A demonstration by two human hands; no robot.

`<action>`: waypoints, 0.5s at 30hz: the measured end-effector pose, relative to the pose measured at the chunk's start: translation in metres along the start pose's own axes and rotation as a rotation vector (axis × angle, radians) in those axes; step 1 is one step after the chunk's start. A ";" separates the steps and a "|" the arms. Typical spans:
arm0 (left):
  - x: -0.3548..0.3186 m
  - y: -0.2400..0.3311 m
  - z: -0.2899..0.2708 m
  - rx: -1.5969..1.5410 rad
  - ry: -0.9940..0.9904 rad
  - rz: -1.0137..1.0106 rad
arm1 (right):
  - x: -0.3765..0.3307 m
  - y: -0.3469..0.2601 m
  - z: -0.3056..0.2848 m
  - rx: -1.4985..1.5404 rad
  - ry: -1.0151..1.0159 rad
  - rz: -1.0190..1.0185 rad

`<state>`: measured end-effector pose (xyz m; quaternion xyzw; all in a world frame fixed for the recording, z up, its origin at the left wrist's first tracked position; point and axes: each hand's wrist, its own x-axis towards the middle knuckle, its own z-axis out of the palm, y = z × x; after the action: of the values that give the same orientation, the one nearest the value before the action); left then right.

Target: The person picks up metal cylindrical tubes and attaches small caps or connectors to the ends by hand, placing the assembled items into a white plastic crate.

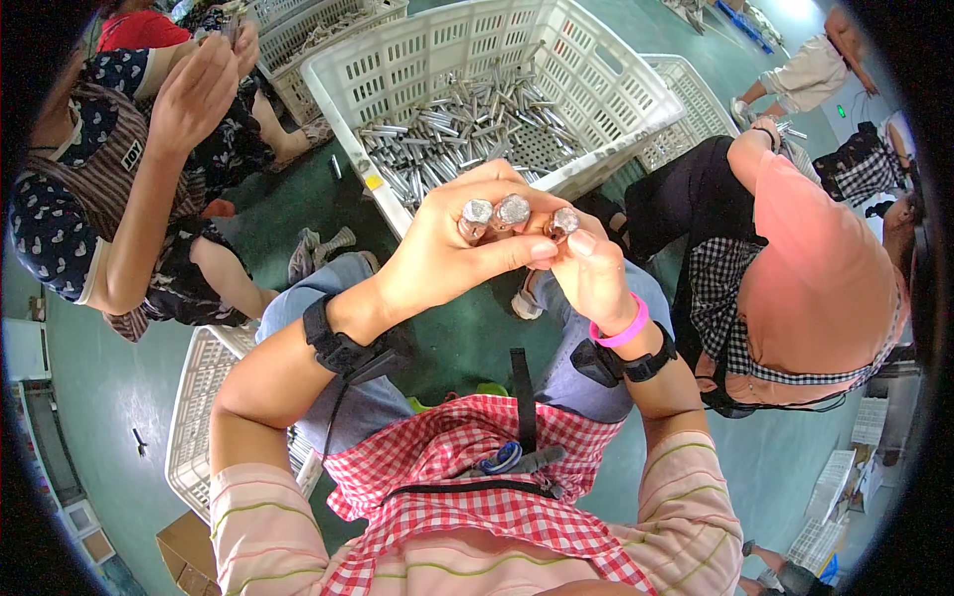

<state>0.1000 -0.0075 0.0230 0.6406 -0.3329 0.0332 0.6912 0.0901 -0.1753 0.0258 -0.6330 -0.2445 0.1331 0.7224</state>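
Both my hands are raised together in front of me, holding short silvery metal cylinders with rounded ends turned up towards me. My left hand is closed around two of the metal cylinders, which stick up side by side at its fingers. In my right hand, a third metal cylinder is pinched between thumb and fingers. The two thumbs nearly meet. The cylinders' lower lengths are hidden by my fingers. Just beyond my hands, a white slatted plastic crate holds a loose pile of similar metal cylinders.
Co-workers sit close on both sides: one at left with raised hands, one at right in an orange top. Another white crate stands by my left elbow. A cardboard box lies behind it. One loose cylinder lies on the green floor.
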 end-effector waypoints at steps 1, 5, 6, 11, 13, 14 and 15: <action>0.000 0.000 0.000 0.000 0.000 0.000 | 0.000 0.000 -0.001 0.000 0.000 0.000; 0.000 0.001 0.002 -0.174 -0.004 -0.054 | 0.000 -0.002 -0.003 0.027 -0.043 0.031; 0.000 0.002 0.002 -0.234 -0.002 -0.077 | 0.001 -0.003 -0.002 0.027 -0.055 0.024; -0.001 0.001 0.001 -0.354 -0.023 -0.165 | 0.000 -0.002 -0.001 0.034 -0.045 0.057; 0.000 0.002 0.000 -0.453 -0.033 -0.183 | -0.001 -0.001 -0.003 0.032 -0.034 0.083; 0.000 0.002 -0.001 -0.425 -0.042 -0.193 | 0.000 -0.001 -0.004 0.035 -0.049 0.094; 0.000 0.003 -0.002 -0.397 -0.051 -0.204 | 0.001 -0.001 -0.004 0.038 -0.065 0.104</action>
<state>0.0995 -0.0051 0.0252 0.5230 -0.2837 -0.1190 0.7949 0.0926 -0.1783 0.0264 -0.6263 -0.2317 0.1956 0.7182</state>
